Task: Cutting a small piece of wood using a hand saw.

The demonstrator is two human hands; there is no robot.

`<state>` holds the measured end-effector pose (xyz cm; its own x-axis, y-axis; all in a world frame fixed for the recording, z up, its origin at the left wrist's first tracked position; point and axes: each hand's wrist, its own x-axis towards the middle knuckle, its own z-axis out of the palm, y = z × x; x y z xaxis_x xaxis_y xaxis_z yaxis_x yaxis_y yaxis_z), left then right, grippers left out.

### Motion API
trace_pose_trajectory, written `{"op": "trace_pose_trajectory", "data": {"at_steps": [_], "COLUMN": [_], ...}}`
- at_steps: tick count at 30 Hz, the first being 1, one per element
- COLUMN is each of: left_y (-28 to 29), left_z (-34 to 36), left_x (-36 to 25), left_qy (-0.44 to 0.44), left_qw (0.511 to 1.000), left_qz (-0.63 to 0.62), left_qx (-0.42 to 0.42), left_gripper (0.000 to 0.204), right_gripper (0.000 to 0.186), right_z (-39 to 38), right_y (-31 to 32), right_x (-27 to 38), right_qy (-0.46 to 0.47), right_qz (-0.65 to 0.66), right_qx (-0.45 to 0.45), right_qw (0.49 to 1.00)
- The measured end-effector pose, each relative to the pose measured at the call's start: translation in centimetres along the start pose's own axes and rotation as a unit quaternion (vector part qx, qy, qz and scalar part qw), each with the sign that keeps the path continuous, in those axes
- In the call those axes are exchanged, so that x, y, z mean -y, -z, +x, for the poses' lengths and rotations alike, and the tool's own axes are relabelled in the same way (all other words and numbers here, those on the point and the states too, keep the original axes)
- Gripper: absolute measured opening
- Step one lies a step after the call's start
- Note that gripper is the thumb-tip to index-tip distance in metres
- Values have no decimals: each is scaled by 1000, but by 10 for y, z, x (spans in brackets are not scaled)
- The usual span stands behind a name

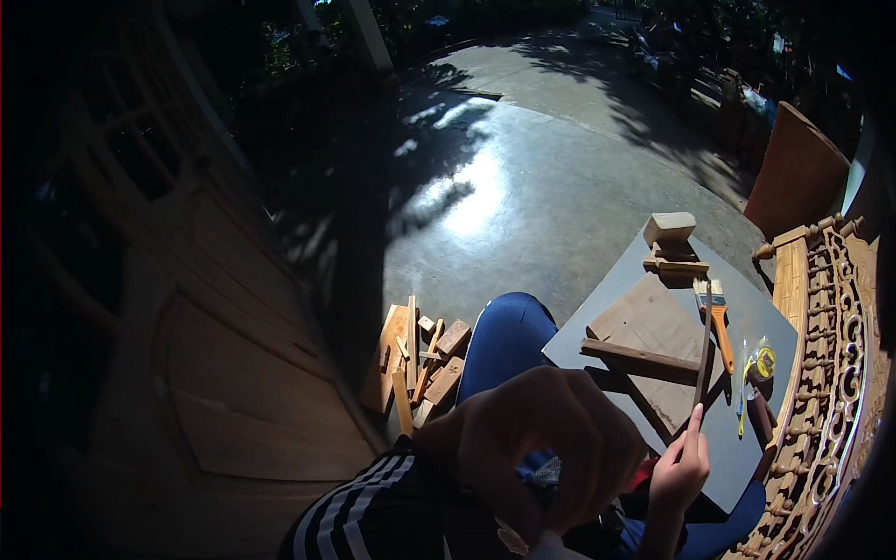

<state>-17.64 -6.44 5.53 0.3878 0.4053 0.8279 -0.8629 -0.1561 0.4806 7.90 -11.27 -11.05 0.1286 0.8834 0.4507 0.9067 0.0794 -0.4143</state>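
My left hand (560, 434) is close to the camera, its fingers curled in. Whatever it may hold is hidden. Lower right, my right hand (679, 474) pinches the near end of a thin dark wooden strip (706, 350). That strip stretches away over a small grey table (597, 322). Another dark wooden strip (644, 360) meets it from the left, across a square brown board (644, 322). A paintbrush (721, 331) with an orange handle lies just right of the held strip.
Wood blocks (670, 229) sit at the table's far corner. A yellow tape measure (763, 362) is at its right. Carved wooden furniture (831, 373) borders the right side. Wood offcuts (443, 373) lie left of my knee (509, 336); a large wooden panel (252, 373) stands left.
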Motion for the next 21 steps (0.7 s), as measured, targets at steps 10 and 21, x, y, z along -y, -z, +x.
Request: {"op": "trace_pose_trajectory", "data": {"at_steps": [10, 21], "left_y": [3, 74], "left_z": [12, 20], "left_x": [-7, 137], "left_qy": [35, 189], "left_qw": [997, 769], "left_qz": [-22, 610], "left_qx": [-71, -37], "left_gripper": [25, 14], "right_gripper": [60, 47], "right_z": [6, -4], "right_y": [-2, -6], "right_x": [5, -6], "right_qy": [30, 20], "right_qz": [8, -2], "right_qx": [-25, -21], "right_qw": [999, 1000]}}
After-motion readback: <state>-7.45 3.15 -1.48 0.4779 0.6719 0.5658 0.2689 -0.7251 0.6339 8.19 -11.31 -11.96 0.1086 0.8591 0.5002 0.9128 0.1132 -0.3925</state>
